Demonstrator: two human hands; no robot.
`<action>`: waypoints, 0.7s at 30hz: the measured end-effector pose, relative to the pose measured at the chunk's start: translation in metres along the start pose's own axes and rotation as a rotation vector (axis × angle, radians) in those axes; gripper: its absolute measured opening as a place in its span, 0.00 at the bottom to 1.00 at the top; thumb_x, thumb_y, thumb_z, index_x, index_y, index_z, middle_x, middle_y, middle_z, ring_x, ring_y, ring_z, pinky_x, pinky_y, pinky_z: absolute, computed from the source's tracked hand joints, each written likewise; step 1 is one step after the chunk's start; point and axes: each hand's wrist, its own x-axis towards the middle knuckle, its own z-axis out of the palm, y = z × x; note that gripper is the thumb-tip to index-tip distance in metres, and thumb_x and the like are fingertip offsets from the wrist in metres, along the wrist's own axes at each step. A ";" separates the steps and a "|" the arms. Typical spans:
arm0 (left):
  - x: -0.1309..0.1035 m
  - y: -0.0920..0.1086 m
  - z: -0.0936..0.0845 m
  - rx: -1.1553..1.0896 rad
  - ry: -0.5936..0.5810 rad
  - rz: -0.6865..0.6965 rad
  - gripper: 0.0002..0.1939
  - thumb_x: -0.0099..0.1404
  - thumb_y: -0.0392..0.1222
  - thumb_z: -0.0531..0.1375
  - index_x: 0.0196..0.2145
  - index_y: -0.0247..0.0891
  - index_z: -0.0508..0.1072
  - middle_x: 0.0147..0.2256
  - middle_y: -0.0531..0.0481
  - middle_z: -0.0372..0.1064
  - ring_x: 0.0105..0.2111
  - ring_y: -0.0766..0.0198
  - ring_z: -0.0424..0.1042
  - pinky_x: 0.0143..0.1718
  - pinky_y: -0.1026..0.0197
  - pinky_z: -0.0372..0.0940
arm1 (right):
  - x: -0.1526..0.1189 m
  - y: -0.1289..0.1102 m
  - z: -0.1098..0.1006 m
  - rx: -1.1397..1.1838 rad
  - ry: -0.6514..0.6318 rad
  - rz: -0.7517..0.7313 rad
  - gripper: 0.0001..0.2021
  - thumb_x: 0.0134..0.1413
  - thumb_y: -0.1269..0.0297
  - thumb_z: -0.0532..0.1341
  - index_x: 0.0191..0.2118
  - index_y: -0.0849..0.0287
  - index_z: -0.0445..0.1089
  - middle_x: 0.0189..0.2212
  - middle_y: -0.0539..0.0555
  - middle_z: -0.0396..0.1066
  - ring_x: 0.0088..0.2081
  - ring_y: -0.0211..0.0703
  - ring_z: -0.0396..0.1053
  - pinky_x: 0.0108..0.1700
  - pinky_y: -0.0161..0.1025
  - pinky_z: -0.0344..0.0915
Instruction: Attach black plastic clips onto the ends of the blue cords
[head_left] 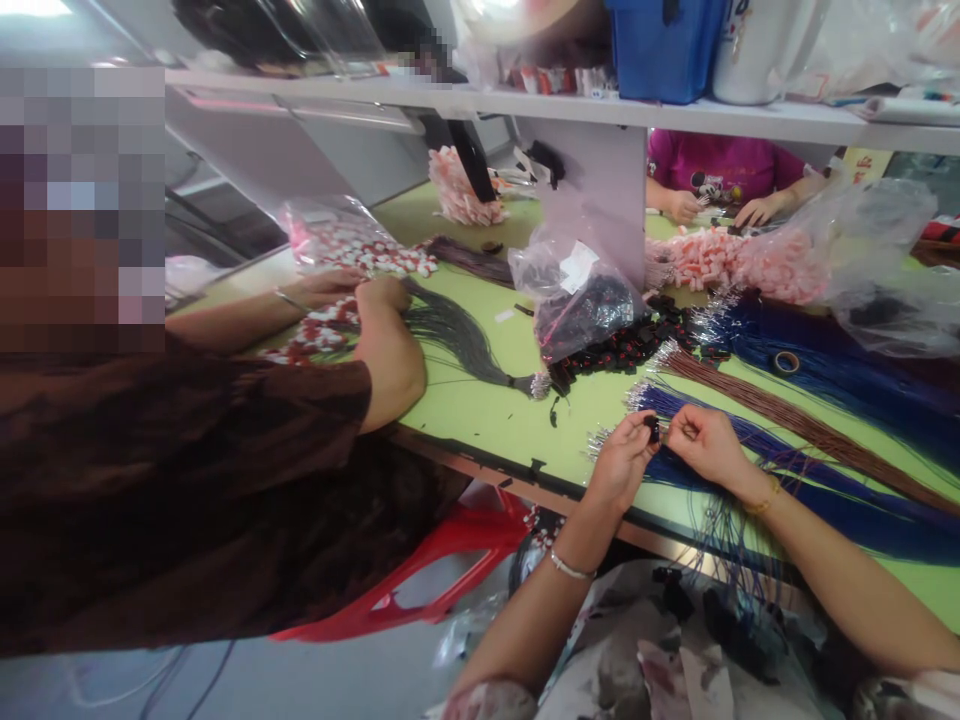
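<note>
Between thumb and fingers, my left hand (624, 460) pinches a small black connector (652, 429) above the table's front edge. Close on its right, my right hand (703, 443) is closed, its fingertips at a thin wire end too small to make out clearly. Under and beyond my hands lie bundles of blue wires (825, 490) and brown wires (795, 420) with silvery tips. Finished-looking wires with black pieces hang over the edge onto my lap. Farther back is a heap of black connectors (622, 345) beside a clear bag (581, 290) of more.
At the left, a person in dark clothing (187, 500) handles red and white connectors (322, 330) near grey wires (457, 330). Across the table, another person (705, 165) works behind pink connectors (727, 258). A shelf (525, 100) spans above; a red stool (435, 570) stands below.
</note>
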 end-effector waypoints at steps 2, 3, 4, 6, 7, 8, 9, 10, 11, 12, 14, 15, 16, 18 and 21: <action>0.000 0.000 -0.001 -0.006 0.000 -0.002 0.14 0.50 0.36 0.66 0.36 0.35 0.73 0.33 0.50 0.68 0.32 0.68 0.67 0.37 0.64 0.61 | 0.000 -0.001 0.000 -0.031 0.013 0.004 0.05 0.44 0.68 0.57 0.21 0.59 0.64 0.14 0.44 0.58 0.17 0.31 0.51 0.22 0.31 0.48; 0.000 0.000 -0.001 -0.007 0.000 -0.004 0.14 0.50 0.36 0.66 0.36 0.35 0.73 0.33 0.50 0.68 0.32 0.68 0.67 0.37 0.64 0.61 | 0.000 -0.001 -0.001 -0.042 0.014 0.003 0.05 0.44 0.68 0.57 0.21 0.58 0.64 0.14 0.44 0.58 0.17 0.32 0.52 0.22 0.31 0.48; 0.000 0.000 -0.001 -0.005 0.000 -0.006 0.14 0.50 0.36 0.66 0.37 0.35 0.73 0.33 0.50 0.68 0.32 0.68 0.67 0.37 0.64 0.61 | 0.000 -0.001 -0.001 -0.052 0.014 0.001 0.05 0.44 0.68 0.57 0.21 0.58 0.64 0.14 0.45 0.58 0.17 0.32 0.52 0.22 0.31 0.48; 0.000 0.001 -0.001 0.004 -0.003 -0.010 0.15 0.50 0.37 0.66 0.37 0.35 0.73 0.33 0.50 0.68 0.32 0.68 0.67 0.37 0.64 0.61 | -0.001 -0.001 -0.001 -0.075 0.020 -0.009 0.05 0.45 0.68 0.57 0.21 0.58 0.64 0.14 0.45 0.59 0.17 0.32 0.53 0.23 0.31 0.48; -0.001 0.001 -0.001 0.010 -0.005 -0.012 0.15 0.50 0.37 0.66 0.37 0.35 0.73 0.33 0.50 0.68 0.32 0.68 0.67 0.38 0.64 0.61 | -0.001 -0.002 0.000 -0.089 0.026 -0.020 0.05 0.45 0.68 0.57 0.21 0.58 0.64 0.14 0.45 0.59 0.18 0.32 0.53 0.23 0.31 0.49; -0.001 0.000 -0.001 0.015 -0.007 -0.012 0.15 0.50 0.37 0.67 0.37 0.36 0.73 0.33 0.50 0.68 0.32 0.68 0.67 0.38 0.64 0.62 | -0.001 -0.002 0.000 -0.104 0.031 -0.034 0.05 0.45 0.68 0.57 0.21 0.58 0.64 0.15 0.45 0.60 0.18 0.32 0.54 0.23 0.31 0.49; -0.001 0.000 -0.001 0.020 -0.009 -0.009 0.15 0.49 0.38 0.67 0.37 0.36 0.73 0.33 0.50 0.68 0.32 0.68 0.67 0.38 0.64 0.62 | -0.001 -0.002 0.001 -0.121 0.035 -0.051 0.05 0.45 0.68 0.57 0.21 0.58 0.64 0.15 0.46 0.61 0.18 0.33 0.54 0.24 0.31 0.49; -0.001 -0.001 -0.001 0.028 -0.011 -0.003 0.15 0.49 0.38 0.67 0.37 0.36 0.73 0.33 0.50 0.68 0.32 0.68 0.67 0.38 0.63 0.62 | -0.001 -0.003 0.001 -0.142 0.035 -0.073 0.05 0.45 0.68 0.57 0.21 0.58 0.64 0.16 0.46 0.62 0.19 0.33 0.55 0.24 0.32 0.49; -0.001 -0.002 -0.001 0.040 -0.011 0.007 0.15 0.49 0.38 0.67 0.37 0.36 0.73 0.33 0.50 0.69 0.32 0.68 0.67 0.38 0.63 0.61 | -0.001 -0.003 0.001 -0.168 0.033 -0.100 0.06 0.46 0.68 0.57 0.22 0.58 0.63 0.17 0.47 0.63 0.19 0.33 0.55 0.25 0.32 0.50; -0.001 -0.003 -0.001 0.060 -0.008 0.020 0.15 0.49 0.39 0.67 0.37 0.36 0.73 0.33 0.50 0.69 0.32 0.68 0.67 0.38 0.64 0.61 | 0.000 -0.003 0.001 -0.201 0.029 -0.133 0.06 0.47 0.68 0.57 0.22 0.58 0.63 0.18 0.48 0.63 0.20 0.34 0.56 0.25 0.32 0.50; -0.002 -0.004 -0.001 0.108 0.002 0.033 0.15 0.49 0.39 0.68 0.36 0.35 0.73 0.32 0.50 0.70 0.30 0.69 0.67 0.36 0.64 0.61 | 0.000 -0.002 0.000 -0.269 0.010 -0.204 0.06 0.49 0.69 0.55 0.23 0.58 0.64 0.20 0.50 0.65 0.22 0.35 0.58 0.27 0.33 0.51; -0.003 -0.004 0.000 0.126 0.013 0.032 0.15 0.48 0.39 0.68 0.36 0.35 0.73 0.31 0.50 0.70 0.29 0.69 0.66 0.35 0.65 0.61 | 0.000 -0.001 -0.001 -0.292 -0.007 -0.237 0.06 0.51 0.69 0.55 0.24 0.59 0.64 0.21 0.51 0.65 0.23 0.36 0.60 0.28 0.34 0.52; -0.003 -0.003 0.000 0.135 0.026 0.026 0.15 0.48 0.39 0.68 0.35 0.35 0.74 0.30 0.50 0.70 0.29 0.70 0.66 0.34 0.65 0.61 | 0.000 0.000 -0.002 -0.298 -0.029 -0.260 0.07 0.52 0.69 0.54 0.26 0.59 0.65 0.23 0.52 0.66 0.25 0.37 0.61 0.29 0.34 0.53; -0.004 -0.002 0.000 0.131 0.046 0.008 0.15 0.48 0.38 0.68 0.35 0.35 0.74 0.30 0.50 0.69 0.28 0.70 0.66 0.32 0.66 0.60 | 0.000 0.001 -0.005 -0.271 -0.077 -0.275 0.07 0.54 0.69 0.52 0.28 0.59 0.65 0.24 0.52 0.67 0.26 0.37 0.62 0.30 0.34 0.54; -0.001 -0.001 0.000 0.129 0.053 0.016 0.14 0.47 0.38 0.68 0.34 0.35 0.74 0.30 0.50 0.70 0.28 0.70 0.66 0.31 0.67 0.60 | -0.002 -0.001 -0.004 -0.227 -0.097 -0.262 0.07 0.54 0.70 0.52 0.27 0.59 0.64 0.22 0.51 0.65 0.24 0.36 0.60 0.28 0.33 0.53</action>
